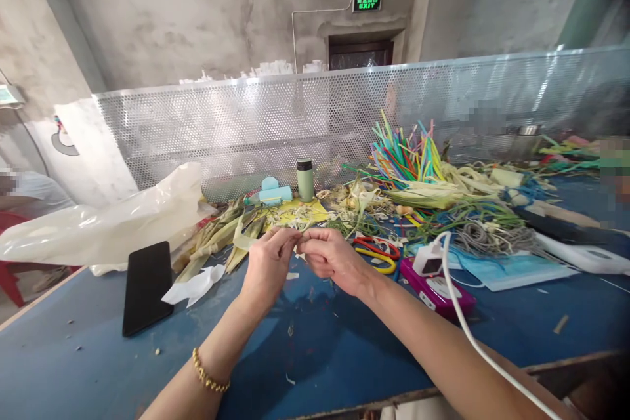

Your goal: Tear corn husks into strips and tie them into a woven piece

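Observation:
My left hand (270, 266) and my right hand (335, 259) meet above the front of the blue table, fingertips almost touching. Both are closed in a pinch, and what lies between the fingers is too small and too covered to name. A pale curved strip of corn husk (242, 237) shows just left of my left hand; whether it is held cannot be made out. Behind the hands lie dried husk scraps on a yellow sheet (308, 212). Scissors with red and yellow handles (381, 256) lie just beyond my right hand.
On the blue table (73, 367) lie a black phone (146, 289), white paper (194, 285), a purple box (440, 289) with a charger and cable, and a blue mask (512, 269). A green tumbler (305, 180), colourful stems (408, 151) and a perforated metal screen (236, 125) stand behind.

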The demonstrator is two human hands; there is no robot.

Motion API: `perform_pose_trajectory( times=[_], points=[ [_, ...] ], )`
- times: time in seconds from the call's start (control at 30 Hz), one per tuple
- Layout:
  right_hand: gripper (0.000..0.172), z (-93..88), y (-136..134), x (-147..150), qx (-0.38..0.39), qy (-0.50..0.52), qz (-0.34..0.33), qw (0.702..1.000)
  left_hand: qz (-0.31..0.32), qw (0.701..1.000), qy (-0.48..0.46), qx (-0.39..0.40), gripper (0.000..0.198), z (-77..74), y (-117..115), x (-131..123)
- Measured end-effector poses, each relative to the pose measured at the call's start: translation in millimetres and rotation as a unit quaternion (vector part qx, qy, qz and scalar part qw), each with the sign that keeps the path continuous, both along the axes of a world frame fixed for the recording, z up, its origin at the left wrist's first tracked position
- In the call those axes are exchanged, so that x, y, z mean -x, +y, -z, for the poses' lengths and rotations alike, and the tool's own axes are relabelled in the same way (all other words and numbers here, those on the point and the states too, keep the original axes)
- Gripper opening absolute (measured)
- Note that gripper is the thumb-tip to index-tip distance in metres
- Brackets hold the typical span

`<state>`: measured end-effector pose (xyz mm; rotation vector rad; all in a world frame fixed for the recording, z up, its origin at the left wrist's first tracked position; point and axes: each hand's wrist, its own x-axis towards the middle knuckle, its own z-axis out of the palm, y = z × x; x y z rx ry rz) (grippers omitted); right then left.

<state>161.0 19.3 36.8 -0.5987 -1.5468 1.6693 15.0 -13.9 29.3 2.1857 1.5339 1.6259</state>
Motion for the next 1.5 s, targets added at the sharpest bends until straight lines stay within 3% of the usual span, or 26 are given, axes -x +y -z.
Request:
perform_pose_trajectory(
  times=[0.07, 0.13, 0.17, 0.27, 0.3, 0.37, 0.47, 0.53, 0.7, 0.77, 0.83, 0.93, 1.03, 1.17, 1.37, 1.5],
  points=[
    [0.021, 1.2, 1.8, -0.6, -0.046, -0.042, 0.028, 0.998, 0.003, 0.998, -0.036, 0.043, 0.018, -1.1, -0.1, 0.1],
    [0.023, 3.8, 3.2, -0.1, -0.155, -0.109, 0.084, 0.978, 0.008, 0.992, -0.079, 0.097, 0.018, -1.7, 0.3, 1.1],
    [0.026, 5.6, 3.6, 0.5, -0.229, -0.148, 0.119, 0.955, 0.01, 0.989, -0.092, 0.117, 0.018, -1.8, 0.8, 1.9],
    [0.027, 11.5, 4.5, 2.1, -0.422, -0.248, 0.209, 0.847, 0.006, 0.985, -0.093, 0.142, 0.018, -1.2, 3.1, 4.6],
    [0.024, 13.1, 4.8, 2.2, -0.453, -0.269, 0.23, 0.818, 0.004, 0.985, -0.09, 0.147, 0.019, -0.7, 4.1, 5.3],
    [0.018, 15.3, 6.2, 1.7, -0.477, -0.296, 0.249, 0.789, 0.012, 0.982, -0.099, 0.158, 0.018, 0.4, 5.8, 5.5],
    [0.027, 16.3, 11.2, -0.5, -0.48, -0.305, 0.232, 0.789, 0.052, 0.972, -0.148, 0.173, 0.019, 0.3, 6.1, 4.0],
    [0.022, 16.3, 15.3, -2.5, -0.48, -0.297, 0.218, 0.796, 0.093, 0.956, -0.2, 0.194, 0.02, -2.0, 4.2, 3.2],
    [0.015, 15.4, 21.0, -6.5, -0.475, -0.26, 0.197, 0.817, 0.216, 0.866, -0.321, 0.318, 0.027, -8.8, -1.7, 7.1],
    [0.015, 15.5, 21.2, -7.0, -0.484, -0.254, 0.196, 0.814, 0.23, 0.853, -0.331, 0.332, 0.028, -8.6, -1.4, 9.2],
    [0.021, 15.6, 20.9, -7.1, -0.483, -0.262, 0.214, 0.807, 0.212, 0.878, -0.31, 0.298, 0.026, -7.1, 0.5, 10.4],
    [0.035, 14.6, 19.0, -7.7, -0.468, -0.292, 0.229, 0.802, 0.134, 0.936, -0.247, 0.212, 0.023, -5.2, 4.7, 11.6],
    [0.013, 11.2, 14.7, -9.1, -0.47, -0.324, 0.192, 0.799, 0.066, 0.967, -0.181, 0.165, 0.022, -4.8, 7.5, 13.0],
    [0.012, 4.0, 7.9, -11.5, -0.49, -0.311, 0.175, 0.795, 0.04, 0.978, -0.101, 0.179, 0.017, -5.1, 5.7, 11.8],
    [0.017, 0.1, 4.9, -12.7, -0.474, -0.275, 0.175, 0.818, 0.051, 0.976, 0.016, 0.209, 0.018, -1.6, 3.6, 5.8],
    [0.014, 3.9, 2.3, -8.0, -0.469, -0.302, 0.175, 0.811, 0.037, 0.98, 0.1, 0.168, 0.021, 4.9, 7.4, 6.2]
  ],
)
